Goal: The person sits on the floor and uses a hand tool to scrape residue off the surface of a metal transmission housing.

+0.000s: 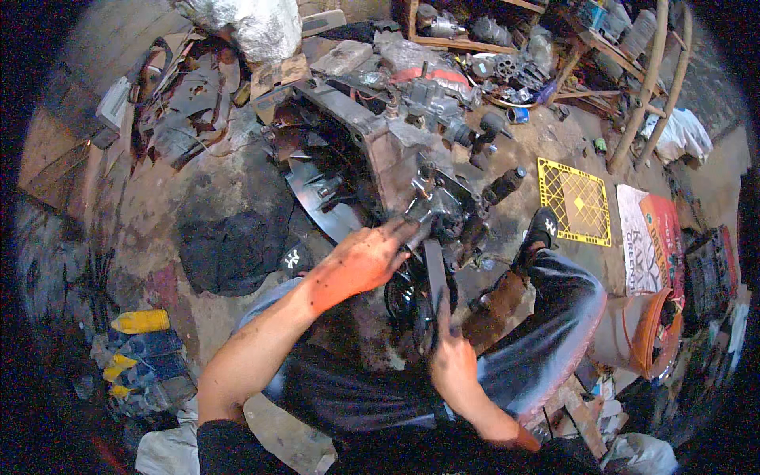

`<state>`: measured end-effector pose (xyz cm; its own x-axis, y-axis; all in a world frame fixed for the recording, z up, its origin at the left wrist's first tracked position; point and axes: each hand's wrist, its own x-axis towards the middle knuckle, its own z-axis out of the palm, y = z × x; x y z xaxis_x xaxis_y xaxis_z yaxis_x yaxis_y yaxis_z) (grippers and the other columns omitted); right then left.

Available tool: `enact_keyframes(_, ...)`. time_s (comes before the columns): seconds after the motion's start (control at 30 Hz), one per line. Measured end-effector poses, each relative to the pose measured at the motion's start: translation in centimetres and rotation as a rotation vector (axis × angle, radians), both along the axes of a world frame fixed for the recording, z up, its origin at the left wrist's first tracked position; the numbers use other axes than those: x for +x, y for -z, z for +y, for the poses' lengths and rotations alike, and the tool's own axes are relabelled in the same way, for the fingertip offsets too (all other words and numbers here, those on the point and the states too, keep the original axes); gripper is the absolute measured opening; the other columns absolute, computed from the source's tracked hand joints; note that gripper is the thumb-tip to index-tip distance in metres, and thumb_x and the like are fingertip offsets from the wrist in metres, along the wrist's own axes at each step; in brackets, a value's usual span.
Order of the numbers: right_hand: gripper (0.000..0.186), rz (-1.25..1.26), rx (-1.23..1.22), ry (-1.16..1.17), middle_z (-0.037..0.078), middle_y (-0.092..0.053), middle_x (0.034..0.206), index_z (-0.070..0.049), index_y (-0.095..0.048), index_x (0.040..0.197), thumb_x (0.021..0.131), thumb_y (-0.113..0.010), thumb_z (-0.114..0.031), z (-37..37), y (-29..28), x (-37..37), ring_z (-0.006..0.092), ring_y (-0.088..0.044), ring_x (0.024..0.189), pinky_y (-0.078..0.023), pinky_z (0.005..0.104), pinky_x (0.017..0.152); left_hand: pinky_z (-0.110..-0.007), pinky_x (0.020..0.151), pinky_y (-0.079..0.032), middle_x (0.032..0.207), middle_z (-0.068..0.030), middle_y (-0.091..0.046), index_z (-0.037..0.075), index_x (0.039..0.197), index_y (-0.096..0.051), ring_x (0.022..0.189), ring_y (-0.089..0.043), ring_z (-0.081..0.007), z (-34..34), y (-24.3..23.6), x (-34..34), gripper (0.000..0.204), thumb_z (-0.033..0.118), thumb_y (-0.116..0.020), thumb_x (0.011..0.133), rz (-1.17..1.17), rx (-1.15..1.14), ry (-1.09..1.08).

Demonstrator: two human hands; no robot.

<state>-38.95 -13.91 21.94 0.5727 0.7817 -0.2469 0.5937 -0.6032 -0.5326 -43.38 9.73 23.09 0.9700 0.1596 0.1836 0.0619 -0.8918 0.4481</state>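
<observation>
My left hand point(372, 257) reaches into a greasy metal engine assembly point(368, 138), its fingers curled on a small silvery metal part point(423, 218) whose shape is partly hidden. Below and right of it, my right hand point(453, 364) grips a long, flat grey metal bar point(435, 277), held lengthwise with its far end at the mechanism. Curved dark panels point(321, 198) line the assembly’s left side. A black cylindrical part point(503, 184) stands out at its right, and dark round parts show beneath the bar.
My bent legs point(546, 324) flank the work. A yellow plastic grid point(574, 198) and orange bucket point(633, 332) are at right, yellow bottles point(138, 321) at lower left, dark cloth point(226, 245) beside the assembly. Scrap and a wooden shelf point(459, 43) with parts stand behind; poles point(657, 87) lean at back right.
</observation>
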Motion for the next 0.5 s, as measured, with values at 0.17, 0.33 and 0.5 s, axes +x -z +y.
enact_keyframes(0.17,0.075,-0.073,0.08,-0.103,0.032,-0.06,0.079,-0.005,-0.01,0.146,0.082,-0.048,-0.005,0.8,1.3,1.7,0.0455,-0.061,0.068,-0.051,0.0494,0.057,-0.044,0.082,-0.05,0.129,-0.0202,-0.049,0.002,0.131,-0.042,0.099,-0.059,-0.0374,-0.1,1.0,0.1,0.052,0.024,-0.059,0.087,0.03,0.116,0.059)
enact_keyframes(0.33,0.078,-0.014,-0.05,-0.048,0.034,-0.06,0.082,-0.004,-0.01,0.146,0.08,-0.051,-0.003,0.9,-0.5,1.4,0.0453,-0.062,0.069,-0.051,0.0492,0.061,-0.044,0.071,-0.053,0.137,-0.0219,-0.039,0.002,0.135,-0.034,0.085,-0.063,-0.0376,0.2,1.4,0.1,0.064,0.023,-0.063,0.082,0.284,0.056,0.001)
enact_keyframes(0.5,0.077,0.023,0.01,-0.091,0.038,-0.053,0.105,-0.004,-0.014,0.146,0.079,-0.05,0.001,-3.0,0.1,0.3,0.0495,-0.059,0.084,-0.051,0.0494,0.07,-0.042,0.07,-0.054,0.146,-0.0211,-0.026,0.001,0.14,-0.028,0.082,-0.063,-0.0374,-0.8,1.0,0.3,0.075,0.019,-0.067,0.079,0.259,0.115,0.015)
